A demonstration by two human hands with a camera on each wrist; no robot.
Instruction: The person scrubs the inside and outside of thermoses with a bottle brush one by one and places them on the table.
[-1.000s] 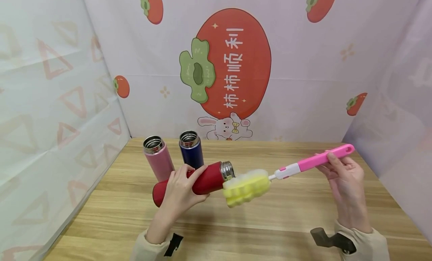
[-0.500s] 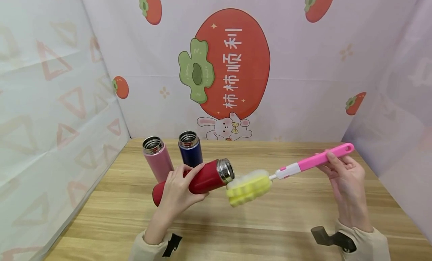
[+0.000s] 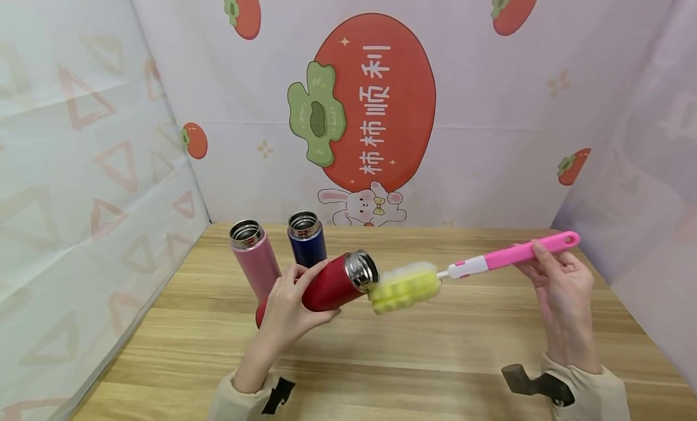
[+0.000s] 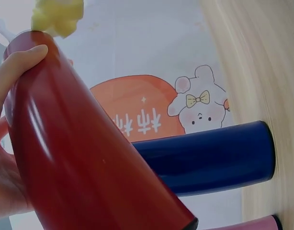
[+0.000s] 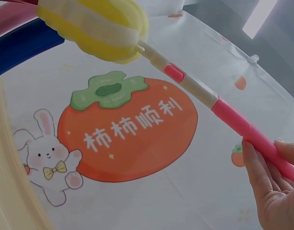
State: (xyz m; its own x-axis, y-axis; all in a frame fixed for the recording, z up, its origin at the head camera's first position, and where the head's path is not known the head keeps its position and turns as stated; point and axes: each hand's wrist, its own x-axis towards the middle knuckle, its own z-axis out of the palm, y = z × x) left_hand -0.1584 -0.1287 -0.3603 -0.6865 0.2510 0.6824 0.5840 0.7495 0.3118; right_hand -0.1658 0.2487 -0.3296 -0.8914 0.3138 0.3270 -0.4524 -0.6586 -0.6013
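Note:
My left hand [image 3: 291,303] grips a red thermos bottle [image 3: 333,285] round its body. The bottle is tilted, its steel mouth raised and facing right. In my right hand [image 3: 561,288] is a bottle brush [image 3: 476,266], its pink handle pinched between thumb and fingers. The brush's yellow and white sponge head [image 3: 405,291] overlaps the bottle's mouth at the lower rim in the head view. From the left wrist, the red bottle [image 4: 84,139] fills much of the view, with the yellow sponge [image 4: 58,17] just past its upper end. The right wrist view shows the pink handle [image 5: 247,127] between the fingers.
A pink bottle [image 3: 255,261] and a dark blue bottle [image 3: 307,242] stand uncapped on the wooden table [image 3: 414,360], behind the left hand. A printed cloth wall [image 3: 479,167] closes off the back, and another cloth [image 3: 98,185] hangs along the left side.
The red bottle's mouth has risen and turned more toward the camera. The brush's sponge head has lifted, and its handle end has shifted slightly right. The pink and blue bottles stay put.

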